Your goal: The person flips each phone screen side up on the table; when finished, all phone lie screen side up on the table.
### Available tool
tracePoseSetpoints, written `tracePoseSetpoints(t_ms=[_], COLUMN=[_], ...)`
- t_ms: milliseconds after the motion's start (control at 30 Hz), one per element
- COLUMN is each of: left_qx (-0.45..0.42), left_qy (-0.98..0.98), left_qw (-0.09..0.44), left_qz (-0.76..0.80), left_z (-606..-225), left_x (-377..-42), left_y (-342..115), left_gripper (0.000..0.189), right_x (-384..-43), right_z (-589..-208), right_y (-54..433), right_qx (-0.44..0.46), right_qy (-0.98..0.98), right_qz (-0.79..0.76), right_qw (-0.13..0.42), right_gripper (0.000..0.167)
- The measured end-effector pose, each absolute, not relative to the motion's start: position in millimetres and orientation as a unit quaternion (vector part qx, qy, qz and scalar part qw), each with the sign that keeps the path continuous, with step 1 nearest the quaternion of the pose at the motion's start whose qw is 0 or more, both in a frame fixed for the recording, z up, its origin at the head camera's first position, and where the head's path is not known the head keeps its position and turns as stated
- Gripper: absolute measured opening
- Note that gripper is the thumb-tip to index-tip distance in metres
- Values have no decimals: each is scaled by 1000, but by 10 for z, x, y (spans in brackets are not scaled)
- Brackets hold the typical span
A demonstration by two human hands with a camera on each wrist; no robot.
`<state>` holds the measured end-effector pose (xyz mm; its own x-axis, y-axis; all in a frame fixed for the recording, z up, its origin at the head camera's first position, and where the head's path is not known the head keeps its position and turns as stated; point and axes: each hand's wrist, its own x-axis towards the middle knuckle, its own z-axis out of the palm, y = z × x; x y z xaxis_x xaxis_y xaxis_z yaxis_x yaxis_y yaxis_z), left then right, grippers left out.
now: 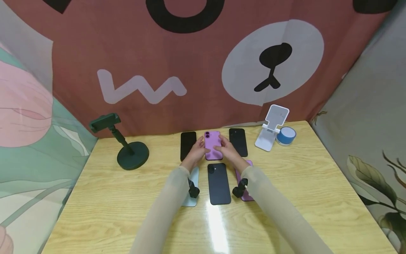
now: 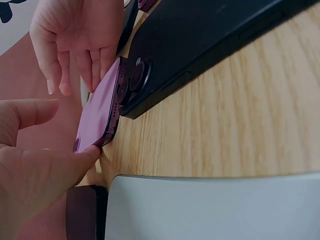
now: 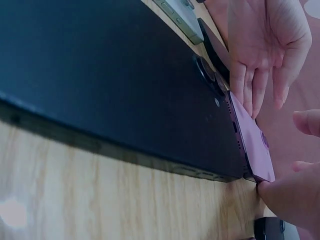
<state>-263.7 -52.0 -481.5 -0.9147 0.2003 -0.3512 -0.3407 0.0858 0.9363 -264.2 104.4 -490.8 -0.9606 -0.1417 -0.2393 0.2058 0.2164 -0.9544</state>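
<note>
A pink-purple phone (image 1: 211,143) lies camera side up in the middle of the back row of phones. My left hand (image 1: 196,151) is at its left edge, thumb at the lower corner. On the other side, my right hand (image 1: 229,150) touches its right edge, thumb near the lower right corner. Both wrist views show mostly straight fingers, with each thumb spread from them. Black phones flank it, one on the left (image 1: 188,144) and one on the right (image 1: 238,141). In front lies a dark blue phone (image 1: 219,184).
Partly under my forearms are a light blue phone (image 1: 191,199) and another purple phone (image 1: 247,196). A dark green phone stand (image 1: 132,157) is at the back left. At the back right are a white folding stand (image 1: 266,140) and a blue-and-white round container (image 1: 286,135).
</note>
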Motion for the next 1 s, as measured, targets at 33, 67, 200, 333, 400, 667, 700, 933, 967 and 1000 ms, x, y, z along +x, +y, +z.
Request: tracePoseSetpoints(t_ms=[33, 67, 200, 333, 400, 667, 700, 933, 967, 1000], left_qx=[-49, -50, -45, -35, -34, -37, -35, -28, -29, -29], left_qy=[711, 713, 714, 709, 706, 709, 711, 734, 734, 732], left_qw=[199, 199, 205, 209, 210, 214, 216, 201, 199, 198], left_qz=[673, 671, 668, 672, 676, 671, 669, 648, 649, 651], left_z=[-4850, -4844, -4835, -4850, -4856, -4861, -4864, -4852, -4852, -4852], left_x=[-2656, -2660, -2668, -2671, -2671, -2650, -2647, -2598, -2599, -2601], left_y=[-515, -511, -510, -503, -497, -522, -506, -474, -473, -469], left_gripper=[81, 81, 83, 83, 83, 80, 79, 76, 76, 77], right_x=[-2646, -2649, -2646, -2618, -2604, -2603, -2597, -2601, -2603, -2607], right_z=[-4902, -4897, -4872, -4860, -4857, -4873, -4871, -4869, -4865, -4857], right_y=[1043, 1040, 1029, 1049, 1071, 1076, 1090, 1121, 1122, 1125], right_qx=[23, 24, 24, 16, 11, 20, 25, 57, 60, 61], right_qy=[767, 765, 762, 772, 779, 759, 755, 712, 707, 704], right_qz=[-626, -628, -631, -616, -606, -631, -636, -679, -683, -686], right_qw=[138, 138, 144, 153, 159, 157, 157, 172, 171, 170], right_gripper=[71, 71, 71, 71, 71, 70, 70, 70, 70, 70])
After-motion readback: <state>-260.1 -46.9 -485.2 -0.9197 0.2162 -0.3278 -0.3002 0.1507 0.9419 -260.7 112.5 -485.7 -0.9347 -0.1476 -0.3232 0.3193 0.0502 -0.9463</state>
